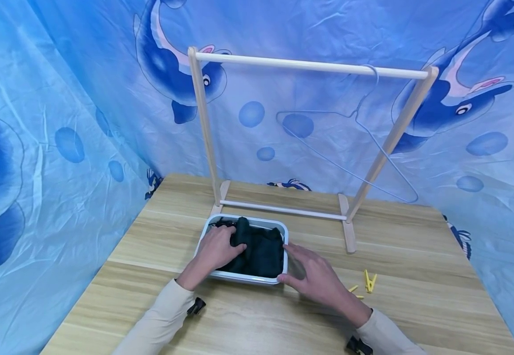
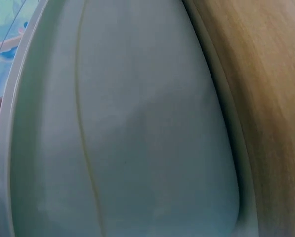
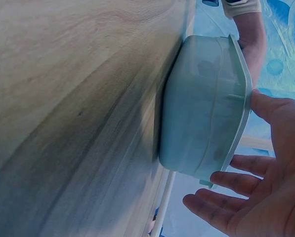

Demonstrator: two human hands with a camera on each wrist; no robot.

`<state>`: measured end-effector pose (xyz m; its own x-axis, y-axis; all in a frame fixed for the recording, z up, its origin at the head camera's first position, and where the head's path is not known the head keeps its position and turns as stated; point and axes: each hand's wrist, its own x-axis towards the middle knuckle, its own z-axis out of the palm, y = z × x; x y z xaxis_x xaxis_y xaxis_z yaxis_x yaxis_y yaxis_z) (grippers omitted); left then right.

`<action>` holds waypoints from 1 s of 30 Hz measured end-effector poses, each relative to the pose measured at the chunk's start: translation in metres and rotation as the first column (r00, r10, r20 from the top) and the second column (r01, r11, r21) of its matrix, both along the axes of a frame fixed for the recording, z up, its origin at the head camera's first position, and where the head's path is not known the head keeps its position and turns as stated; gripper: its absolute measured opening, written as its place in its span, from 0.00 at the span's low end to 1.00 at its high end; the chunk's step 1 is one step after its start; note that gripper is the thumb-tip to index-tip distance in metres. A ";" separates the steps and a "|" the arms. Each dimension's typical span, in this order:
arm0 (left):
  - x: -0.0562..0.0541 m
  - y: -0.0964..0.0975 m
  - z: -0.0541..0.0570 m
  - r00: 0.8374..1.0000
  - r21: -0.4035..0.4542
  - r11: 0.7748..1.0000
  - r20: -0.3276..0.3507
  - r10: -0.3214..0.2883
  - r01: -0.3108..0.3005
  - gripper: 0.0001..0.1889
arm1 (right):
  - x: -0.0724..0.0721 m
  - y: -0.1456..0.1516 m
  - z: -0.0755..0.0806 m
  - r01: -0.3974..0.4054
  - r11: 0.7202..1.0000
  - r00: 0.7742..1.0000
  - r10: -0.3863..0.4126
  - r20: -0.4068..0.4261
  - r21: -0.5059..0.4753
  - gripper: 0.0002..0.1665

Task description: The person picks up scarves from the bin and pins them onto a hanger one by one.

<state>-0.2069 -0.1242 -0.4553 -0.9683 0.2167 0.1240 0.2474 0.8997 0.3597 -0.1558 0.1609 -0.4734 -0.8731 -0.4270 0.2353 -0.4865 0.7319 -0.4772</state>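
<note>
A pale blue-green plastic basin (image 1: 250, 279) stands on the table, holding a folded dark green cloth (image 1: 263, 251). Reaching over the near left side, my left hand (image 1: 218, 247) pinches a raised fold of this cloth between thumb and fingers. Black strands lie by its fingertips. At the basin's right end, my right hand (image 1: 316, 276) touches the rim with thumb and fingertips, its fingers extended. The right wrist view shows that hand (image 3: 266, 177) spread along the rim. In the left wrist view the basin's outer wall (image 2: 147, 123) fills most of the picture and hides the fingers.
Behind the basin stands a wooden rack with a white top rail (image 1: 283, 62). A light blue wire hanger (image 1: 327, 112) hangs toward its right end. Yellow clothes pegs (image 1: 370, 282) lie on the wooden table (image 1: 416, 256) beside my right wrist. A blue dolphin-print curtain (image 1: 265, 29) surrounds the table.
</note>
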 end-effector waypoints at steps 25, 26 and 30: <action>0.013 0.010 0.008 0.996 -0.019 0.999 -0.072 -0.045 0.043 0.20 | 0.001 0.001 0.000 0.005 1.000 1.000 -0.005 0.021 0.002 0.50; 0.013 0.010 0.008 0.995 -0.021 0.999 -0.086 -0.048 0.046 0.19 | 0.002 0.001 0.000 0.004 1.000 1.000 -0.004 0.022 0.004 0.50; 0.014 0.012 0.009 0.989 -0.031 0.998 -0.135 -0.057 0.054 0.12 | 0.002 0.001 0.001 0.004 1.000 1.000 -0.004 0.029 0.009 0.50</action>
